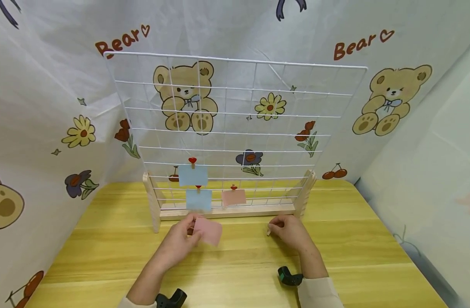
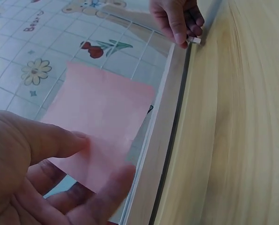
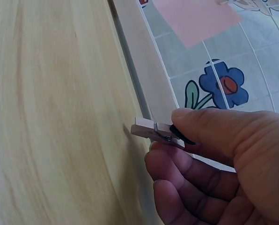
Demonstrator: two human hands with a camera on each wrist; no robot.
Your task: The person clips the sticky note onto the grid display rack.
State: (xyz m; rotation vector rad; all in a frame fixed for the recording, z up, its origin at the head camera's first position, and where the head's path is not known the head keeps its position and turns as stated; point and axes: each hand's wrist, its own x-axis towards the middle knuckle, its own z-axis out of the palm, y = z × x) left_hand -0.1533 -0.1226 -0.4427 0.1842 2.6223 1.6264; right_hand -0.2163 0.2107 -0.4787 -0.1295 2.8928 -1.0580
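Observation:
My left hand (image 1: 177, 243) pinches a square of pink paper (image 1: 211, 232) between thumb and fingers, in front of the wire grid rack's wooden base (image 1: 258, 210). Farther right, the right hand (image 1: 293, 233) holds a small wooden clothespin (image 3: 146, 129) by its rear end between thumb and fingers; in the right wrist view its jaws look closed and point away from the hand. Red-heart clips fix two blue paper notes (image 1: 193, 175), one above the other, on the grid's lower left part. Beside the lower one hangs a pink note (image 1: 233, 198) under another heart clip (image 1: 233, 188).
The white wire grid (image 1: 312, 64) stands across the back of the wooden table (image 1: 235, 273), held by a wooden foot (image 1: 152, 203) at each side. Behind it hangs a white cloth (image 1: 235, 25) printed with bears and flowers. Black devices (image 1: 290, 276) sit at both wrists.

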